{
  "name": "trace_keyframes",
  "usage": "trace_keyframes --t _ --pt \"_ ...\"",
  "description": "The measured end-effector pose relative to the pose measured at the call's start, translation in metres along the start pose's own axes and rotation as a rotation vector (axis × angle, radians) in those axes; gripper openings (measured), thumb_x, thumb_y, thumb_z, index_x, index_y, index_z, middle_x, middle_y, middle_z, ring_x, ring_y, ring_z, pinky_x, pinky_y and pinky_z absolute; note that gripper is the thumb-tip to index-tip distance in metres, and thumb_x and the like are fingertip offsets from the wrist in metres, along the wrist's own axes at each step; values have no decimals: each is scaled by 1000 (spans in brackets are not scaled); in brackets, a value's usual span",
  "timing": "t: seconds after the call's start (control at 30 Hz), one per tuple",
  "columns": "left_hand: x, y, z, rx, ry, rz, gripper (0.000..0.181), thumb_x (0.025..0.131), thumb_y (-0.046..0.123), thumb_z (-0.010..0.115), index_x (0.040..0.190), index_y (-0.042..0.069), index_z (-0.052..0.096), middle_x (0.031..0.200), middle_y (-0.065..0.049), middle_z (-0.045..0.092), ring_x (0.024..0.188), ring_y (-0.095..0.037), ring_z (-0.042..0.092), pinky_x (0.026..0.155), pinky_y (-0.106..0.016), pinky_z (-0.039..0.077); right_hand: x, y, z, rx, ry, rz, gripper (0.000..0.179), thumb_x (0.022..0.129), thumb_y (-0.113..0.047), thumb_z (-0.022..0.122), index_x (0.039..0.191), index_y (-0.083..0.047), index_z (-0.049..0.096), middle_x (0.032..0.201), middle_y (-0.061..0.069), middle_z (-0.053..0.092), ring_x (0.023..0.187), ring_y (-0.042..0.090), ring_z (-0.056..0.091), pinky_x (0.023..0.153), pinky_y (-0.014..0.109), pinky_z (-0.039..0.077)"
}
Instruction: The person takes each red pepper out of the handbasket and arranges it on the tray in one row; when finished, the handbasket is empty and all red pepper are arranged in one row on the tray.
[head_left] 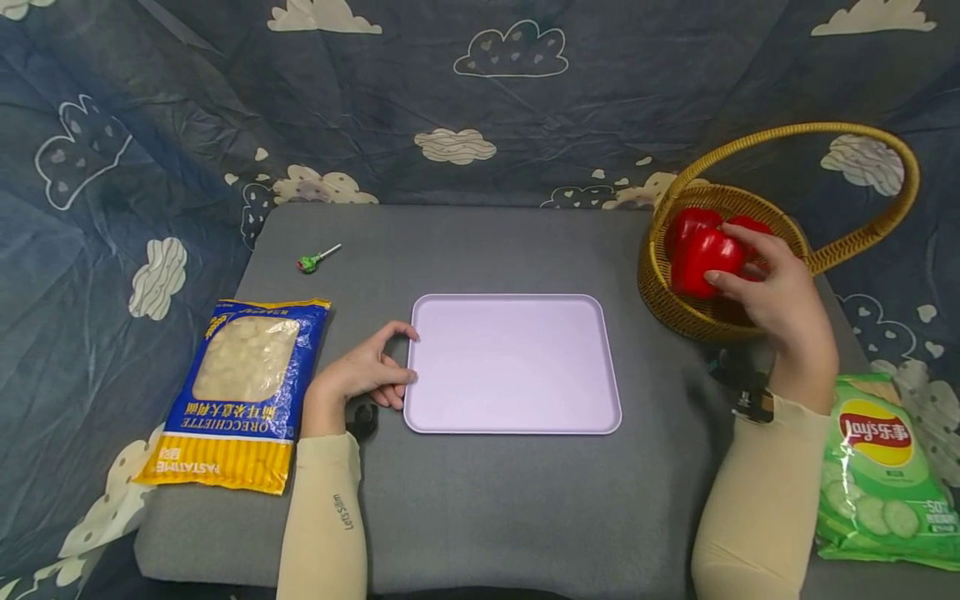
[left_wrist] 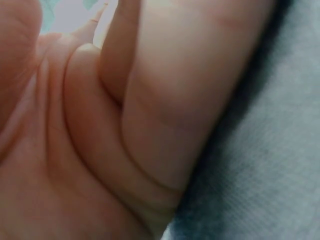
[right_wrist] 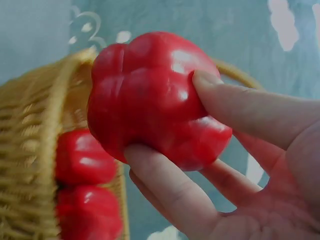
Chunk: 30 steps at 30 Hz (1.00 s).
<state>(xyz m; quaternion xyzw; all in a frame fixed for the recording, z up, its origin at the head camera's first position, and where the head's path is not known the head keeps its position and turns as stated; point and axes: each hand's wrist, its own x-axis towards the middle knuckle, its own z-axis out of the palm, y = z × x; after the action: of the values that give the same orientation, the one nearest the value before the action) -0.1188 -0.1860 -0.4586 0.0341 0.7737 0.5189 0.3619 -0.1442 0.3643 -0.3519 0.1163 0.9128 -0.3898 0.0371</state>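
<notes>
Lilac and smooth-faced, the shallow, round-cornered tray (head_left: 510, 364) lies near, its left rim held by the left hand (head_left: 365, 367), thumb and forefinger bent; light pressure there should steady it. Farther right, the right hand (head_left: 783, 287), part-closed, grips a glossy, lobed red pepper (head_left: 701, 262) over the mouth of the woven basket (head_left: 654, 293); such slick skin calls for an even grip and a lift clear of the coarse rim and two other peppers (right_wrist: 86, 156)

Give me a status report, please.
Right fingers hold glossy red bell pepper by round golden-brown woven basket. Left fingers touch edge of rectangular lilac tray. Nothing evidently obstructing.
</notes>
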Motion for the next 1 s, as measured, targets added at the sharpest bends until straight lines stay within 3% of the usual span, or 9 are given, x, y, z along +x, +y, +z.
trace_keyframes --t 0.23,0.4,0.57,0.7,1.0 --pt "-1 0 1 -19 10 -8 66 98 15 75 150 25 35 73 -6 74 60 -19 74 56 -29 61 -21 -31 6 34 -17 -103 73 99 -38 75 161 -45 39 170 11 31 149 52 36 75 11 46" --pt "-1 0 1 -16 10 -1 66 98 14 74 150 23 35 72 -5 73 60 -18 74 56 -29 61 -29 -55 27 50 -64 -178 74 97 -28 77 162 -37 41 166 11 36 147 49 41 78 11 48" --pt "0 1 1 -12 12 -10 66 98 15 74 150 24 35 72 -4 73 60 -17 74 56 -29 60 -29 -78 64 108 -178 -203 75 95 -22 80 160 -29 44 165 7 40 148 40 44 96 38 60" --pt "0 1 1 -15 21 -24 65 98 15 75 150 27 36 73 -5 73 60 -18 74 56 -29 61 -27 -94 95 164 -251 -227 71 94 -16 80 157 -25 49 163 8 42 146 39 45 105 60 56" --pt "0 -1 2 -35 26 16 67 97 10 74 151 19 35 69 -4 71 58 -16 74 53 -29 60 -21 -124 162 197 -365 -288 59 94 -11 77 150 -20 58 157 8 49 142 41 51 107 61 55"
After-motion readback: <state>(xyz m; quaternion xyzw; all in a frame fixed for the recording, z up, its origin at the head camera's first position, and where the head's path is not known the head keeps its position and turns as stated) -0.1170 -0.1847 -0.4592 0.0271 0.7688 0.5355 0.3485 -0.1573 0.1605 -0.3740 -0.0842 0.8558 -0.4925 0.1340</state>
